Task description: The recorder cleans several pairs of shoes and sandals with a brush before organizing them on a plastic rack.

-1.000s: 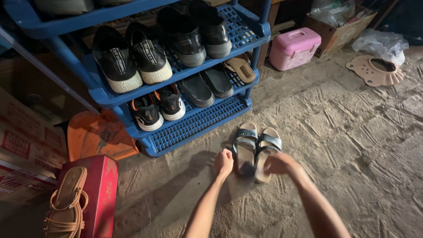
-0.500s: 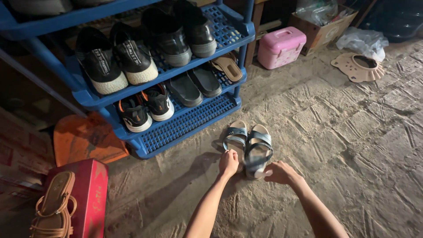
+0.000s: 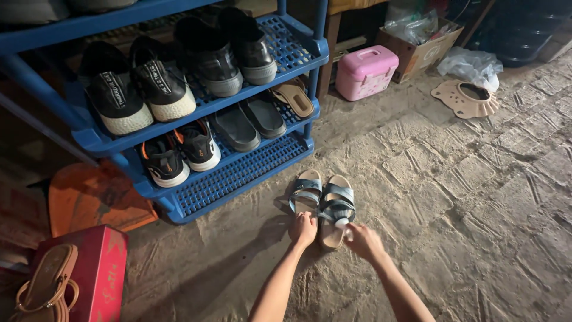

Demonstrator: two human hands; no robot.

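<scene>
My left hand (image 3: pixel 303 230) rests on the heel end of the left sandal (image 3: pixel 306 200), fingers curled down over its back edge, so it is closed lightly on that sandal. My right hand (image 3: pixel 363 241) sits at about four o'clock from the right sandal (image 3: pixel 336 209); thumb and fingertips seem pinched near its heel and strap, but whether they actually grip it I cannot tell. Both blue-strapped, tan-soled sandals lie side by side, touching, flat on the rough stone floor (image 3: pixel 476 197), toes pointing to twelve o'clock toward the blue plastic shoe rack (image 3: pixel 238 176).

The rack's bottom shelf, at about eleven o'clock from the pair, has bare grid near its front right corner, while dark slip-ons (image 3: pixel 250 122) and black-and-orange sneakers (image 3: pixel 179 155) fill the shelf above.

What could slip, as I judge it: the pair is held only at the heels, so the toes may droop and splay, or one sandal may slide off the other. The floor is gritty and grooved, so a dragged sole may catch. The light is dim, and a loose strap could snag the grid.
</scene>
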